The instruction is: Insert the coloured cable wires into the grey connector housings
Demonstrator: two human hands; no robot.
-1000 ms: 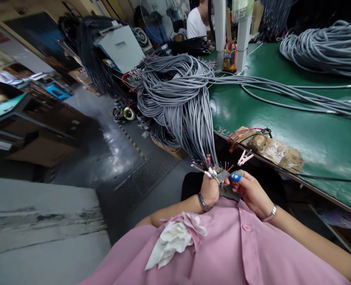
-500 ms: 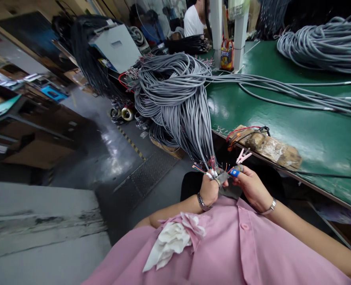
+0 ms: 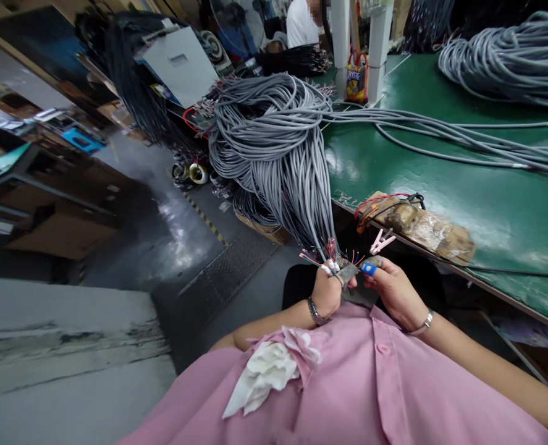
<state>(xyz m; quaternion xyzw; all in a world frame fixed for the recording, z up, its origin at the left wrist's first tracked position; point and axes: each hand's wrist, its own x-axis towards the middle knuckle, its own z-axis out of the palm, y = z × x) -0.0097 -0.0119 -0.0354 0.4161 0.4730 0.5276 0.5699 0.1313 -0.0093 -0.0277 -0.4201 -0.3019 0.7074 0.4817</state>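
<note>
My left hand (image 3: 327,295) is closed round the ends of several grey cables, its fingers and thumb wrapped with tape. Thin coloured wires (image 3: 332,248) fan out of the stripped ends above it. Close beside it on the right, my right hand (image 3: 398,289) pinches at fine wires (image 3: 356,257) between thumb and forefinger; the exact grip is too small to make out. Blue tape (image 3: 369,269) wraps one of its fingertips. From my hands the grey cables (image 3: 313,198) run up to a large looped bundle at the table edge. A pink clip (image 3: 382,241) stands just above my right hand.
The green table (image 3: 440,191) spans the right side. On its near edge lies a taped wooden block (image 3: 424,232) with red and black leads. A cable coil (image 3: 505,62) sits at the back right, near a snack bag (image 3: 357,79). Another person (image 3: 301,23) is at the back.
My hands stay together at the wires, with only slight finger movement. The view has shifted a little, so the table and cables appear slightly higher.
</note>
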